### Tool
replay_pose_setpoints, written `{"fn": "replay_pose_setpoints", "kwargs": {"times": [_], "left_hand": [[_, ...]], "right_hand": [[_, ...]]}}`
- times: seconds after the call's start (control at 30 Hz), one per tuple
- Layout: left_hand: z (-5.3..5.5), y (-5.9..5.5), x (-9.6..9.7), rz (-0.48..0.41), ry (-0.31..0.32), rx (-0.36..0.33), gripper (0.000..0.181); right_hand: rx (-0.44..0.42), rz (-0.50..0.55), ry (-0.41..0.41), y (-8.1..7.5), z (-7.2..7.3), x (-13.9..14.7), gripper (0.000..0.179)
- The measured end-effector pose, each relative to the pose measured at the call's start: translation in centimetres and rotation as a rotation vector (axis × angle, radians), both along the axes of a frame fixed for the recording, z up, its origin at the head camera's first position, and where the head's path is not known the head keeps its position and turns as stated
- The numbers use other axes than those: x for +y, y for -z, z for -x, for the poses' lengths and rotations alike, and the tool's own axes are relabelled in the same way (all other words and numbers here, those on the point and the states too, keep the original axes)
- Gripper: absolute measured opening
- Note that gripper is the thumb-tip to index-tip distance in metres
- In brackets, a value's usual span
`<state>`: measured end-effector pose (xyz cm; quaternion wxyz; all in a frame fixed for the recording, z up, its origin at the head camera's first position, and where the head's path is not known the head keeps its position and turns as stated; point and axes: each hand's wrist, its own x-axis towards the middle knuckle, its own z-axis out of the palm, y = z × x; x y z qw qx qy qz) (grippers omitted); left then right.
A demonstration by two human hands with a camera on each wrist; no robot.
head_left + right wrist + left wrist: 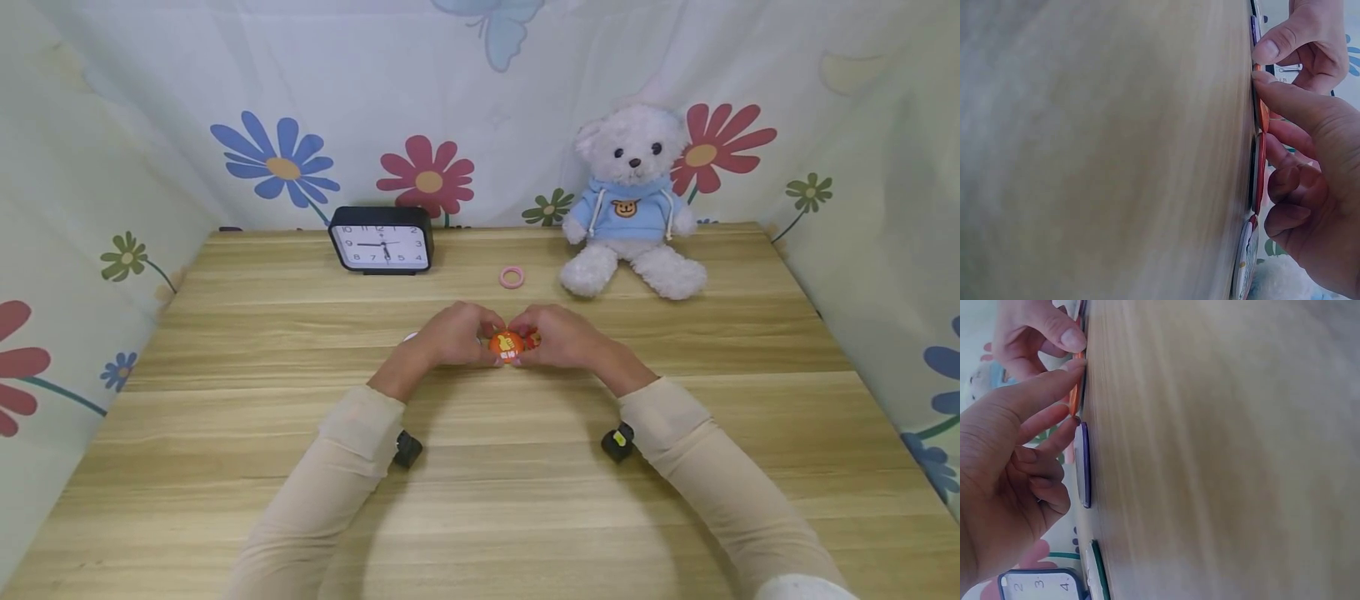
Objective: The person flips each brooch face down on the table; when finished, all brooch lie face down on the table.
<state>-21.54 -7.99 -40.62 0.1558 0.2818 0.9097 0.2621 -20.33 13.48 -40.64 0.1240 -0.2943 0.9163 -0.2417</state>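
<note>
A round orange badge with a yellow thumbs-up picture lies between both hands, low at the tabletop. My left hand pinches its left edge with thumb and fingers. From the other side my right hand pinches the right edge, the two thumbs close together at the near rim. Beside it, partly behind the right fingers, is a red badge. The right wrist view shows a white-edged badge farther along. In the left wrist view, a purple-edged badge and a green-edged one lie in line past my left fingers.
On the wooden table, a black-framed clock stands at the back left. A white teddy bear in a blue hoodie sits at the back right. One pink ring lies between them, beyond the hands. A flowered curtain surrounds the table.
</note>
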Motion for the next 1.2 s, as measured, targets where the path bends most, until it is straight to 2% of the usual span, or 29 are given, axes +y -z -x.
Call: {"fn": "replay_pose_setpoints", "kwargs": {"times": [0.27, 0.6, 0.9, 1.2], "left_hand": [[-0.04, -0.07, 0.05, -0.013, 0.007, 0.002, 0.046], [0.13, 0.04, -0.04, -0.002, -0.021, -0.008, 0.046], [0.16, -0.09, 0.07, 0.024, -0.051, 0.004, 0.046], [0.18, 0.01, -0.07, -0.026, -0.052, 0.042, 0.042]], "right_hand": [[-0.034, 0.036, 0.012, 0.06, 0.15, -0.04, 0.048], [-0.043, 0.069, 0.009, 0.48, 0.42, -0.07, 0.045], [-0.009, 0.060, 0.029, 0.58, 0.57, -0.01, 0.045], [0.018, 0.064, 0.052, 0.52, 0.63, -0.01, 0.047]]}}
